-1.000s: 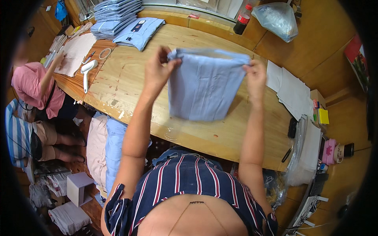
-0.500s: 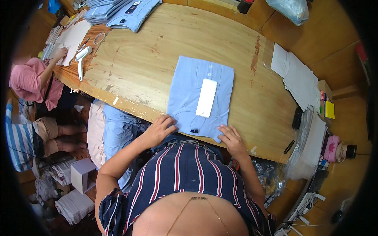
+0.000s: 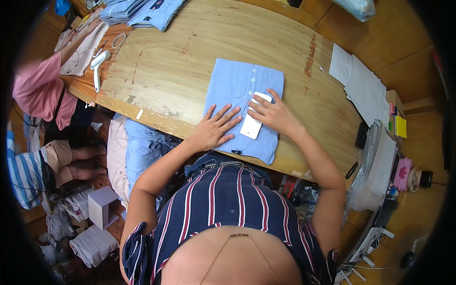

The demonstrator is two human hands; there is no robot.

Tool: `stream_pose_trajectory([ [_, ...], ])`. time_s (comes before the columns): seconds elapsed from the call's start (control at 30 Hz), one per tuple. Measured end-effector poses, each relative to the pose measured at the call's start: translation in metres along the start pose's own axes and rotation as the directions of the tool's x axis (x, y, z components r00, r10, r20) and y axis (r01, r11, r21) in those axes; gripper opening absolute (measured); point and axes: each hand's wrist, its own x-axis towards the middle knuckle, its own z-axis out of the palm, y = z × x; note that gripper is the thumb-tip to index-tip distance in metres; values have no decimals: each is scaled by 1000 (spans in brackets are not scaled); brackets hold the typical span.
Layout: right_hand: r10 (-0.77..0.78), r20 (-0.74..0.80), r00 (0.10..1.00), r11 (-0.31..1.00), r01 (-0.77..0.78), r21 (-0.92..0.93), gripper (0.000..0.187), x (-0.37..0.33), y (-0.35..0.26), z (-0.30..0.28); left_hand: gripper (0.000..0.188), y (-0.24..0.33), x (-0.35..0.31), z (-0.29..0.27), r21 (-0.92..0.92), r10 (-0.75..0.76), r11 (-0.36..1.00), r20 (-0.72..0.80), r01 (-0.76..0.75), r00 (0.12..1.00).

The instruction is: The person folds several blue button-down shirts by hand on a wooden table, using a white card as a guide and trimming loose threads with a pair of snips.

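Note:
A folded light-blue shirt (image 3: 223, 85) lies on the wooden table in front of me, its white buttons running down the upper middle. On it rests a white rectangular tag (image 3: 250, 127), slightly tilted. My left hand (image 3: 216, 127) is open, palm down, with its fingers spread on the shirt left of the tag. Spread too, the fingers of my right hand (image 3: 274, 113) lie over the tag's upper part and the shirt beside it. Its thumb is hard to make out. A small dark label (image 3: 236, 152) shows near the shirt's lower edge.
Folded blue shirts (image 3: 156, 13) are stacked at the far left, near a white lint roller (image 3: 97, 66) and a tape roll (image 3: 118, 40). Paper sheets (image 3: 358, 90) lie at the right. A person in a pink top (image 3: 45, 97) reaches over cloth at the left.
Both hands have moved from the shirt's near edge up onto it, the right one over the tag. The person in pink has stretched an arm farther forward.

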Motion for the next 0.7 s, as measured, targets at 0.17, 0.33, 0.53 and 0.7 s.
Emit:
stream_pose_trajectory([
  [0.17,74,223,972,997,-66,-43,16,17,7,-39,37,-10,-8,7,-279,-27,960,-191,-28,981],
  [0.33,232,-11,973,973,-232,6,12,67,12,-26,34,-9,-6,3,-499,-274,865,-377,55,885],
  [0.53,904,264,335,248,-916,314,17,16,-8,-21,38,-8,31,-20,-220,-165,973,-432,74,887],
  [0.7,891,353,287,92,-873,480,18,4,-59,-4,38,-23,88,-2,39,-85,995,-198,94,977],
])
